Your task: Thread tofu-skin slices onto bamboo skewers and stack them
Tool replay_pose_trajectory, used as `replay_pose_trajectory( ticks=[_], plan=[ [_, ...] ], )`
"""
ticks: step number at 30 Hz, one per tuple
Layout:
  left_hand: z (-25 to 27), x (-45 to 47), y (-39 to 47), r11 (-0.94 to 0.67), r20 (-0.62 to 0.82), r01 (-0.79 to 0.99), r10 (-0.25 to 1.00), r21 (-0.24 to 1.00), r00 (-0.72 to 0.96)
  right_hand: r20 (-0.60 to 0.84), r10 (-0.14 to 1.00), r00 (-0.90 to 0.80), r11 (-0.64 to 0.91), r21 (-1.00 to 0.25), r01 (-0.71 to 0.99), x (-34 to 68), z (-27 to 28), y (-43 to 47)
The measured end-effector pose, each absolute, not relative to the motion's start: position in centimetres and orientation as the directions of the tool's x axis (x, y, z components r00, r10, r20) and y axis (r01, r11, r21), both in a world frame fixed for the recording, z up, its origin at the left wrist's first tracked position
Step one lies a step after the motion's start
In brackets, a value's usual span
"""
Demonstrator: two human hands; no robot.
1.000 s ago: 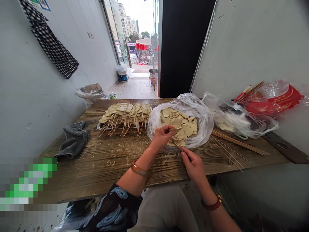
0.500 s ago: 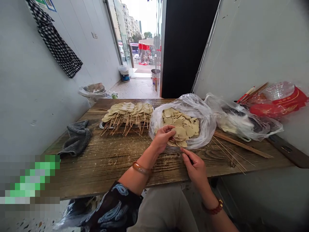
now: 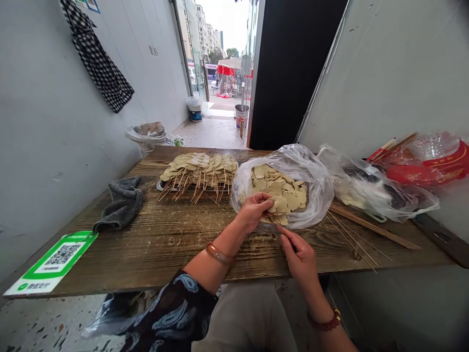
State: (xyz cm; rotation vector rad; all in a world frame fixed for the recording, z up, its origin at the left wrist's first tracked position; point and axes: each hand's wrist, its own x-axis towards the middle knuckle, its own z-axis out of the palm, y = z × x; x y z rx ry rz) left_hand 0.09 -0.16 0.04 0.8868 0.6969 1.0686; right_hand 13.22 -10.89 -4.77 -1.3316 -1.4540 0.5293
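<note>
My left hand (image 3: 254,211) pinches a thin, pale-yellow potato slice (image 3: 279,204) between thumb and fingers, over the front of an opened clear plastic bag (image 3: 319,188). Loose slices of the same kind (image 3: 293,189) fill the bag. My right hand (image 3: 300,254), just below and to the right, is closed on a thin bamboo skewer (image 3: 279,221) whose upper part meets the held slice. Whether the tip has pierced it fully is hard to see. Left of the bag, rows of skewered slices (image 3: 200,166) lie on a metal tray (image 3: 159,186), sticks toward me.
Bare bamboo skewers (image 3: 377,227) lie to the right of the bag, near a knife (image 3: 436,237) and another plastic bag (image 3: 370,190). A grey cloth (image 3: 122,203) and a green QR-code card (image 3: 54,261) lie on the wooden table's (image 3: 176,254) left side.
The whole view has shifted slightly, so the table and its things sit further right. Both hands keep their hold on the slice and the skewer, with little movement between them.
</note>
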Motion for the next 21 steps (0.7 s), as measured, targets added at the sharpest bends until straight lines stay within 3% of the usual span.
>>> replay_pose_trajectory(
  ticks=[13,21],
  plan=[
    [0.42,0.57,-0.44,0.1,-0.006,-0.367,0.969,0.925,0.248,0.337,0.916,0.217,0.239,-0.894,0.379,13.17,-4.16,-10.77],
    [-0.13,0.5,0.15,-0.108,0.132,-0.128,0.973,0.986,0.19,0.287,0.933,0.219,0.199,-0.914,0.352,13.23,-3.83,-10.74]
  ],
)
